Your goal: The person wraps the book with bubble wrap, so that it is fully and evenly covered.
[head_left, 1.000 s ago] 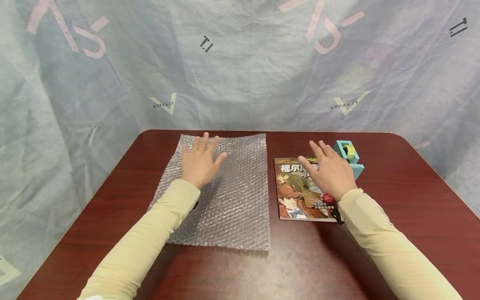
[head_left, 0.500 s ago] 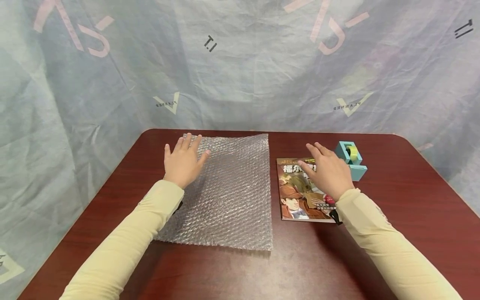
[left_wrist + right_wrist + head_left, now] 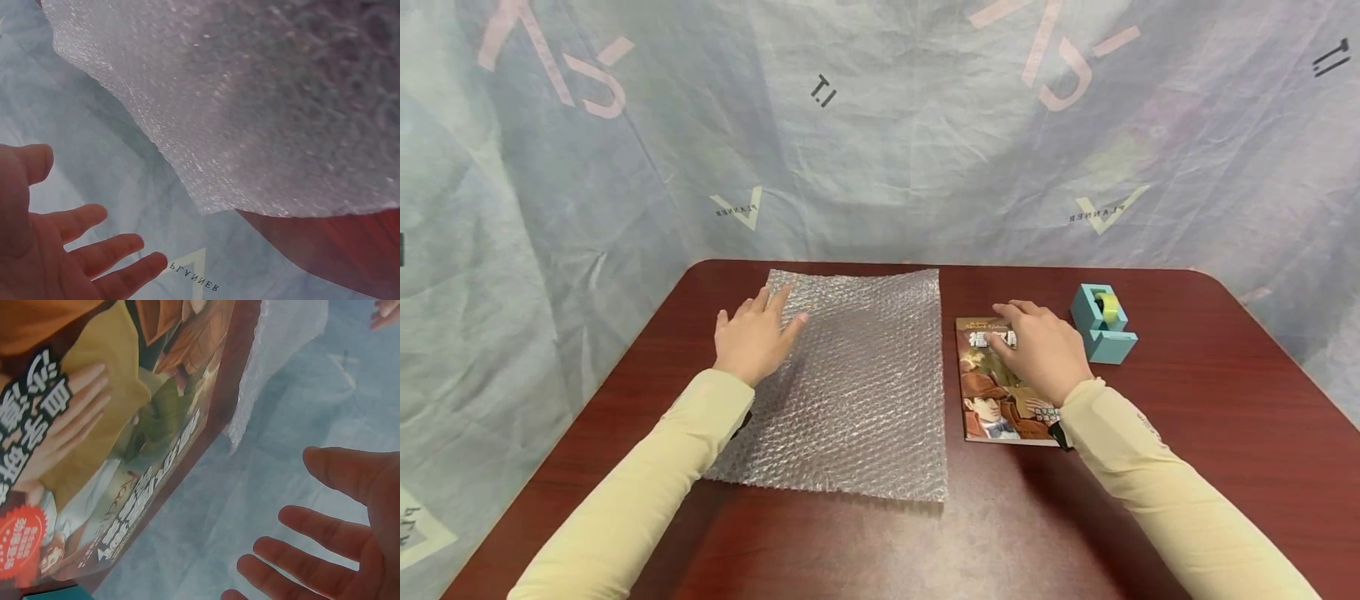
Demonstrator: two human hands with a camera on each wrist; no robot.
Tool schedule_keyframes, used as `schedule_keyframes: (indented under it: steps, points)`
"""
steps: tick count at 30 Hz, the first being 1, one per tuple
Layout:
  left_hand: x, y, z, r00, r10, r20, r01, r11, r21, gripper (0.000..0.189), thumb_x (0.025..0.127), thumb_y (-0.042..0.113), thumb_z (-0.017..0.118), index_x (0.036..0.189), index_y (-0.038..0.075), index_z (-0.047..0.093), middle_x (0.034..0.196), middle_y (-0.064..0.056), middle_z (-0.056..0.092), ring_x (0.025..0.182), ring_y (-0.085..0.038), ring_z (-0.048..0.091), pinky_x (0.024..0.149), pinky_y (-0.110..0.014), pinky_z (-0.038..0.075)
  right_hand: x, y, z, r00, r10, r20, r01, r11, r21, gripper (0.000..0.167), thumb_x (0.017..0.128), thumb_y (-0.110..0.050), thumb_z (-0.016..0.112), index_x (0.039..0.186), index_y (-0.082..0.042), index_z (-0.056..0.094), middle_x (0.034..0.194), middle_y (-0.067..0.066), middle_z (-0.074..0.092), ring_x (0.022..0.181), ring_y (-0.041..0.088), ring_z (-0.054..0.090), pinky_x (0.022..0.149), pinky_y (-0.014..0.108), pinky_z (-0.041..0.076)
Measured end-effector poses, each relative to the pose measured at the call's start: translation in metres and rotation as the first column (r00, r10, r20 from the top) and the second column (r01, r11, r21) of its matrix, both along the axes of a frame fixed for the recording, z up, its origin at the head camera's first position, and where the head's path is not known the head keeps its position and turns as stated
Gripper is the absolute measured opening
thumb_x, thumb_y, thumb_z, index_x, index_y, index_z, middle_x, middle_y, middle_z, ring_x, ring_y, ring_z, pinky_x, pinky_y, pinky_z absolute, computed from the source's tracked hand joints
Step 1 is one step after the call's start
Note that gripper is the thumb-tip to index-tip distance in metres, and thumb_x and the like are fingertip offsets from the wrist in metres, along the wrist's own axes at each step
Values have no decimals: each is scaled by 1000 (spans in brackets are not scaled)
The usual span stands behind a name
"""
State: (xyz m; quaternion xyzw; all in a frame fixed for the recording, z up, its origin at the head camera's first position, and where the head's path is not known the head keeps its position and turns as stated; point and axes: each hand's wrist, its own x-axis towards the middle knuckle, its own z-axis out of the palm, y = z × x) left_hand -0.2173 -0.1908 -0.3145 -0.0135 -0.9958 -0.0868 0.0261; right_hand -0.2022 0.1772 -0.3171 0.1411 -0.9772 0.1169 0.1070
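1. Seen from the wearer, with twelve o'clock straight ahead, pale yellow sleeves (image 3: 632,483) reach in from seven and five o'clock over the dark red desk (image 3: 865,550).
2. The left hand (image 3: 749,343) hovers toward eleven o'clock, above the left edge of the bubble wrap (image 3: 865,392). Its fingers (image 3: 109,252) are extended and spread, with nothing in them; the left wrist view shows them apart from the sheet.
3. The right hand (image 3: 1043,348) hovers toward one o'clock, fingers (image 3: 306,561) separated and loosely extended, likewise holding nothing; it hides part of the book (image 3: 988,387) beneath.
4. The bubble wrap lies spread out just left of twelve o'clock, its far edge slightly wavy.
5. The book lies cover up at one o'clock, a narrow strip of desk between it and the wrap. A figure in a brown cap fills its lower left corner.
6. Between one and two o'clock, near the book, stands a teal tape dispenser (image 3: 1101,329) with a yellow-green roll (image 3: 1108,308).
7. Farthest, at twelve o'clock, hangs a creased grey-blue cloth (image 3: 880,167) with reversed "PLANNER" lettering.
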Motion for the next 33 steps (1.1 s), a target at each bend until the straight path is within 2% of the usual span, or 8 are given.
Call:
schedule_keyframes:
  steps: [6, 14, 21, 25, 29, 33]
  points:
    - [7, -7, 1, 999, 9, 40, -9, 1000, -19, 69, 108, 51, 39, 161, 8, 28, 161, -28, 28, 141, -49, 37, 113, -71, 21, 0, -5, -1, 999, 27, -23, -26, 1000, 8, 47, 98, -29, 67, 137, -2, 62, 136, 26, 59, 115, 47, 61, 76, 59, 55]
    - [9, -18, -4, 997, 19, 72, -16, 999, -41, 79, 103, 51, 53, 160, 3, 27, 156, -30, 36, 126, -51, 51, 101, -68, 39, 1, -13, -3, 999, 42, 3, -42, 999, 2, 45, 98, -28, 67, 136, -3, 64, 135, 23, 61, 116, 45, 62, 82, 59, 55]
    - [14, -28, -4, 995, 16, 102, -12, 999, -41, 87, 99, 47, 64, 161, 3, 23, 155, -31, 36, 118, -53, 56, 98, -68, 42, -1, -28, -5, 993, 111, -47, -111, 994, 9, 39, 94, -25, 74, 127, -4, 70, 126, 21, 67, 92, 39, 70, 61, 48, 58]
    - [15, -32, -5, 989, 7, 151, 0, 999, -43, 89, 98, 47, 65, 161, 2, 21, 154, -32, 36, 110, -51, 60, 95, -67, 44, -3, -36, -8, 988, 142, -58, -141, 990, 12, 40, 92, -24, 76, 126, -4, 70, 125, 18, 69, 96, 37, 71, 67, 49, 58]
    - [15, -32, -7, 985, 6, 171, 3, 999, -52, 87, 97, 48, 66, 158, -2, 29, 149, -33, 44, 101, -47, 64, 84, -61, 51, -2, -42, -12, 987, 152, -54, -151, 988, 24, 40, 91, -25, 77, 125, -3, 71, 129, 18, 67, 109, 38, 68, 80, 52, 58]
    - [15, -33, -9, 981, 13, 192, -5, 999, -39, 87, 96, 49, 67, 156, -4, 32, 144, -33, 49, 102, -45, 64, 75, -54, 54, 0, -46, -17, 986, 161, -53, -159, 987, 36, 41, 90, -25, 79, 124, -3, 71, 129, 21, 66, 105, 40, 69, 80, 53, 58]
